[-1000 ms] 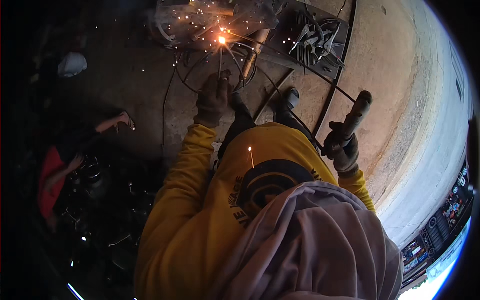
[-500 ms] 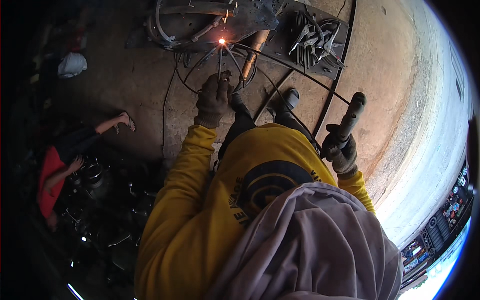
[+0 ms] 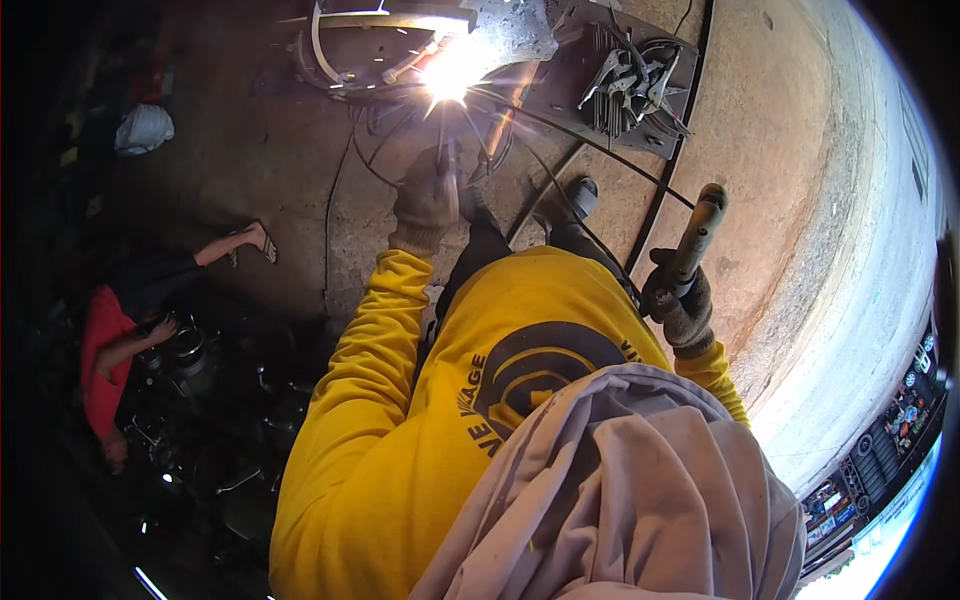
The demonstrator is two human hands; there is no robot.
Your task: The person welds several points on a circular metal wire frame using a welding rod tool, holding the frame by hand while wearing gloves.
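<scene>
My gloved right hand (image 3: 682, 305) is wrapped round a welding electrode holder (image 3: 702, 232). A long thin welding rod (image 3: 620, 158) runs from the holder up and left to a bright welding arc (image 3: 450, 80), which throws sparks and hides the joint. Below the glare, my gloved left hand (image 3: 425, 200) is closed on a thin metal rod (image 3: 442, 130) that reaches toward the arc; its fingertips are blurred. More thin rods (image 3: 390, 145) fan out from the bright spot. A rusty pipe (image 3: 503, 125) slants down just to the right of them.
A dark metal bench (image 3: 655, 135) bears a pile of clamp-like tools (image 3: 640, 85) and a curved metal bar (image 3: 320, 45). Dark cables hang below it, near my sandalled foot (image 3: 583, 195). Another person in red (image 3: 105, 340) is at the left among dark machine parts (image 3: 190, 345). A white bag (image 3: 145, 130) lies farther up.
The small orange glow has become a large white arc with sparks, lighting the work and my yellow sleeves. The other person's arm has shifted slightly. My hands stay nearly in place.
</scene>
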